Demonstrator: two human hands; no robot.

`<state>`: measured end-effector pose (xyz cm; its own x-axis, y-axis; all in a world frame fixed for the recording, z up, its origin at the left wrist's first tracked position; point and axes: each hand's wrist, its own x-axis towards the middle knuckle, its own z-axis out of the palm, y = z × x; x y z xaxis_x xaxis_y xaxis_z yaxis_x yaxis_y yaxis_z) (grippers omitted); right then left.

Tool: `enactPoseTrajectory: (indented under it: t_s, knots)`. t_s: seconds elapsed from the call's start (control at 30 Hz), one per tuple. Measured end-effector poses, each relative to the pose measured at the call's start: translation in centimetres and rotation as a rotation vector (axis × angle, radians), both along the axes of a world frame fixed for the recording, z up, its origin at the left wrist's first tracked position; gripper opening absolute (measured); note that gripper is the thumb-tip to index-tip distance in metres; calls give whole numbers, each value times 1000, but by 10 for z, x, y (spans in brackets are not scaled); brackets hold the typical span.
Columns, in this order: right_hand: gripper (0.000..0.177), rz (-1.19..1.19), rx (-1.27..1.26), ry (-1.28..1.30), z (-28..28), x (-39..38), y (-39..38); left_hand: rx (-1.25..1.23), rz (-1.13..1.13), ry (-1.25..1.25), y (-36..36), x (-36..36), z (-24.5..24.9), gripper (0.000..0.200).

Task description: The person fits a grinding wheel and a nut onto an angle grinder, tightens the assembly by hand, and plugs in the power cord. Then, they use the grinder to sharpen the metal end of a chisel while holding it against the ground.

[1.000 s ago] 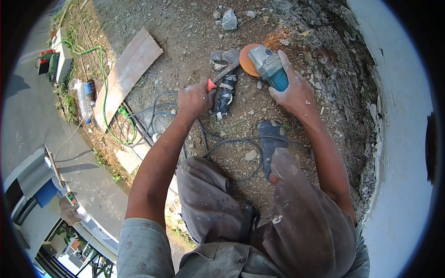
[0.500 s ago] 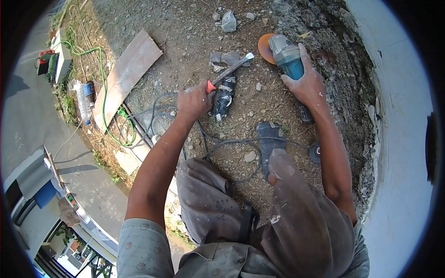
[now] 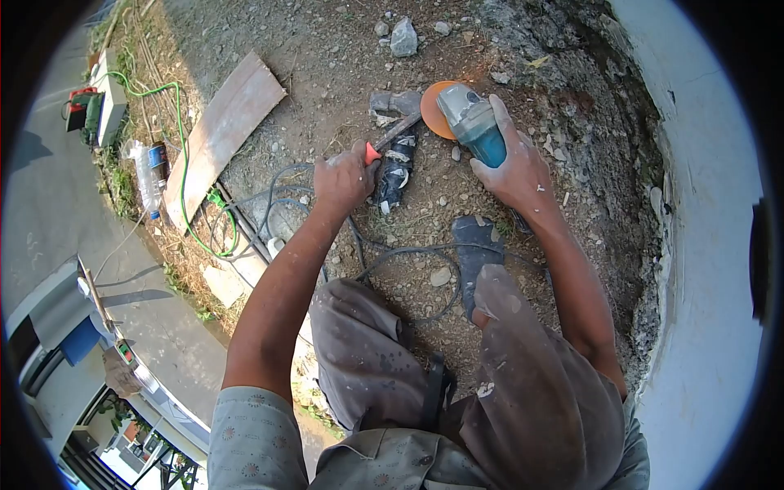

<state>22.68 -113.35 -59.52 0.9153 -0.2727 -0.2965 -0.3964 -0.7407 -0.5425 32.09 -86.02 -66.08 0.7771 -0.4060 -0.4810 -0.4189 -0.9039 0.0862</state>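
My right hand [image 3: 518,167] is wrapped round the body of a teal and grey angle grinder [image 3: 476,122]. Its orange disc [image 3: 438,110] meets the far end of a chisel [image 3: 400,128], hiding the tip, and faint orange sparks show beyond it. My left hand [image 3: 343,178] is closed on the red-handled end of this chisel, pointing it up and to the right. Just below the chisel lies a dark, white-flecked piece [image 3: 394,173] on the ground, beside a grey stone-like lump [image 3: 396,103].
A dark cable [image 3: 392,251] loops over the soil near my boot [image 3: 476,245]. To the left are a wooden board [image 3: 233,122], a green cord [image 3: 183,139] and plastic bottles [image 3: 145,184]. A pale wall [image 3: 702,245] borders the right side; a rock [image 3: 403,37] lies ahead.
My right hand has moved the grinder left and slightly down, bringing its disc from apart to the chisel's tip. Sparks now show. My left hand holds the chisel almost still.
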Motion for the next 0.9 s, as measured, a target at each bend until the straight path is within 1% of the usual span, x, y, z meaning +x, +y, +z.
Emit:
enactPoseTrajectory:
  t_s: [0.1,0.2,0.3,0.4,0.5,0.63,0.9]
  knots:
    - [101,-4,22,43,6,3,1,-10,12,0,0,-1,0,39]
    - [97,15,-37,-45,0,0,3,-35,21,-15,0,-1,-1,39]
    - [101,-3,-12,46,6,2,3,-41,21,-22,0,-2,-1,38]
    - [98,6,-44,-44,-5,0,1,-57,9,-61,1,-5,-3,37]
    - [100,7,-31,-61,-6,1,-2,-61,3,-79,2,-4,-5,36]
    - [101,-1,-37,-24,-6,3,-3,-70,-4,-100,2,-5,-5,35]
    - [101,-4,-31,11,-4,3,-3,-61,32,-49,0,-5,-3,35]
